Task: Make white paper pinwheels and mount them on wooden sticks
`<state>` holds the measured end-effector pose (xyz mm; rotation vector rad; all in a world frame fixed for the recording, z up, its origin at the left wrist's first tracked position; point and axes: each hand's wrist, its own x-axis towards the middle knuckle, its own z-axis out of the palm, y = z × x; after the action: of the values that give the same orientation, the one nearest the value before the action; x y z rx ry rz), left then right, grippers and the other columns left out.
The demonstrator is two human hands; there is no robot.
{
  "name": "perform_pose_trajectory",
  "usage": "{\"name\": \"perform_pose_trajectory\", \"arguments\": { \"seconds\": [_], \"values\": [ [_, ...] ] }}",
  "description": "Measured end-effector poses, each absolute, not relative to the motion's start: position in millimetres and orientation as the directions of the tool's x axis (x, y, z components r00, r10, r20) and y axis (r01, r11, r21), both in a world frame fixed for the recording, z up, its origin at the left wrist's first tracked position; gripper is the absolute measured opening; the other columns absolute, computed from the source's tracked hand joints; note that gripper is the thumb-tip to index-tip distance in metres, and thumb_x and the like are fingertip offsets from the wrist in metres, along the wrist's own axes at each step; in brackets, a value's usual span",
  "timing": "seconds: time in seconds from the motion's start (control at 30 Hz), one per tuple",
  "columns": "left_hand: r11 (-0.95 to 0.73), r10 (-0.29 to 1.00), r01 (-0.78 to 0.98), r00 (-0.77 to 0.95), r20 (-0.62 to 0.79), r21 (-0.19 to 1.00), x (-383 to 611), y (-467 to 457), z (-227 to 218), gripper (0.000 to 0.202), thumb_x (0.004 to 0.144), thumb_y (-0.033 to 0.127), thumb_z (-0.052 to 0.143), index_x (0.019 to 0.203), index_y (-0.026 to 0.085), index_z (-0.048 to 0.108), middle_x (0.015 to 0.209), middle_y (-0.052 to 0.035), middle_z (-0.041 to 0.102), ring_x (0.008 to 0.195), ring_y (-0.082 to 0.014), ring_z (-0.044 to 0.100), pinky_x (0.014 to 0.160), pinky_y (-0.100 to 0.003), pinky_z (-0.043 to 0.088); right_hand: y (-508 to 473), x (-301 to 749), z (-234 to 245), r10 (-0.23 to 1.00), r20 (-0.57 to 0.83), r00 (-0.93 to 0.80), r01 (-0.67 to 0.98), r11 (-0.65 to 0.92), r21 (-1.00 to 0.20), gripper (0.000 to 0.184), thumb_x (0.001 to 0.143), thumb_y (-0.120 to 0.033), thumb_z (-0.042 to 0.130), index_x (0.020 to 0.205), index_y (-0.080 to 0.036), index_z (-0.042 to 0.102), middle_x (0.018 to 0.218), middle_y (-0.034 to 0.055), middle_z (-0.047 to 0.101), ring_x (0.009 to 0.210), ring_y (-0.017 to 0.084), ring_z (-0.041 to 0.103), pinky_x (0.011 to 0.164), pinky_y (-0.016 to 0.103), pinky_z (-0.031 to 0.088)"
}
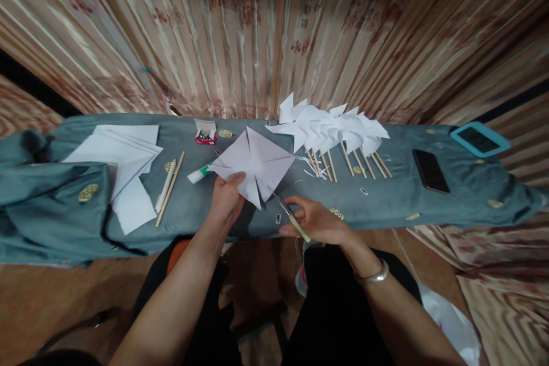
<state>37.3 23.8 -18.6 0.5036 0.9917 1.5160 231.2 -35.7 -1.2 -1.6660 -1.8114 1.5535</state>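
Observation:
My left hand (229,197) pinches the lower left edge of a white paper square (253,160), thumb on top. Slits run from the square's corners toward its middle. At the lower right of the paper, my right hand (315,218) is closed around a pair of scissors (295,223) with pale green handles. The blades reach up to the paper near its lower slit. Partly under the sheet lies a green and white tube (201,172). Behind it stands an open red box (206,132) of small metal pieces.
Several white paper pinwheels (326,123) on wooden sticks lie at the back right, paper strips (315,167) beside them. A phone (431,170) and a blue-framed tablet (479,139) rest far right. Paper sheets (132,151), a pen (166,186) and a wooden stick (170,189) are left.

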Motion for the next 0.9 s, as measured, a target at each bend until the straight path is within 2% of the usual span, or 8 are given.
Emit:
{"name": "perform_pose_trajectory", "arguments": {
  "seconds": [0.1,0.2,0.3,0.4,0.53,0.73,0.83,0.9],
  "values": [
    [0.021,0.946,-0.578,-0.254,-0.204,0.816,32.5,27.6,-20.6,0.047,0.049,0.013,0.074,0.095,0.018,0.067,0.079,-0.0022,0.072,0.081,-0.0221,0.067,0.083,-0.036,0.051,-36.7,244.5,7.8,0.849,-0.457,-0.265,0.649,-0.194,-0.736,0.056,0.064,-0.051,0.078,0.104,-0.016,0.06,0.054,-0.006,0.058,0.046,0.01,0.048,0.043,0.022,0.031],
    [0.043,0.944,-0.586,-0.241,-0.224,0.809,31.0,28.1,-23.4,0.041,0.047,0.014,0.076,0.087,0.017,0.067,0.077,-0.0021,0.072,0.081,-0.0229,0.068,0.083,-0.037,0.051,-33.7,257.2,11.3,0.928,-0.358,-0.101,0.741,-0.17,-0.65,0.053,0.069,-0.053,0.072,0.104,-0.016,0.06,0.064,-0.0012,0.065,0.056,0.016,0.059,0.05,0.025,0.038],
    [0.1,0.952,-0.584,-0.179,-0.248,0.805,33.8,26.0,-26.7,0.036,0.047,0.016,0.079,0.081,0.016,0.066,0.077,-0.0037,0.072,0.084,-0.0244,0.068,0.085,-0.039,0.05,-27.3,265.0,13.1,0.977,-0.2,0.074,0.915,-0.146,-0.376,0.05,0.074,-0.049,0.07,0.108,-0.014,0.061,0.079,0.0077,0.072,0.074,0.024,0.067,0.062,0.029,0.043],
    [0.125,0.961,-0.576,-0.133,-0.244,0.807,37.9,23.0,-28.9,0.037,0.047,0.016,0.08,0.081,0.016,0.066,0.083,-0.0057,0.073,0.09,-0.025,0.068,0.09,-0.041,0.048,-19.5,265.6,15.1,0.984,-0.145,0.1,0.975,-0.126,-0.183,0.048,0.08,-0.042,0.065,0.116,-0.012,0.058,0.091,0.0149,0.073,0.088,0.03,0.069,0.069,0.032,0.045],
    [0.15,0.968,-0.565,-0.084,-0.237,0.812,41.2,18.3,-29.5,0.04,0.045,0.019,0.083,0.081,0.015,0.066,0.083,-0.0068,0.073,0.094,-0.0258,0.067,0.095,-0.042,0.044,-8.6,260.8,16.0,0.981,-0.153,0.119,0.987,-0.134,-0.088,0.046,0.084,-0.038,0.059,0.121,-0.011,0.054,0.1,0.0189,0.072,0.096,0.031,0.069,0.074,0.033,0.046],
    [0.191,0.971,-0.533,-0.02,-0.238,0.824,39.5,12.6,-29.3,0.04,0.047,0.021,0.084,0.082,0.014,0.067,0.085,-0.0095,0.072,0.093,-0.0264,0.067,0.097,-0.043,0.043,1.7,259.1,13.5,0.98,-0.144,0.139,0.99,-0.139,0.011,0.035,0.088,-0.034,0.054,0.114,-0.011,0.061,0.1,0.0213,0.072,0.098,0.033,0.068,0.079,0.037,0.047],
    [0.163,0.978,-0.512,-0.029,-0.207,0.843,32.2,13.7,-33.7,0.044,0.05,0.022,0.083,0.091,0.014,0.067,0.091,-0.0098,0.072,0.094,-0.025,0.066,0.097,-0.041,0.043,2.3,261.7,11.7,0.977,-0.165,0.135,0.991,-0.13,0.041,0.032,0.09,-0.034,0.052,0.112,-0.013,0.064,0.101,0.0208,0.072,0.099,0.034,0.067,0.081,0.039,0.048],
    [0.123,0.98,-0.472,-0.083,-0.183,0.873,22.4,14.8,-38.6,0.054,0.052,0.022,0.081,0.103,0.015,0.065,0.097,-0.0096,0.071,0.098,-0.0244,0.065,0.096,-0.04,0.044,1.8,263.2,11.4,0.975,-0.177,0.138,0.99,-0.133,0.039,0.032,0.091,-0.034,0.051,0.108,-0.013,0.067,0.1,0.0219,0.071,0.099,0.034,0.067,0.082,0.04,0.048]
  ]
}}
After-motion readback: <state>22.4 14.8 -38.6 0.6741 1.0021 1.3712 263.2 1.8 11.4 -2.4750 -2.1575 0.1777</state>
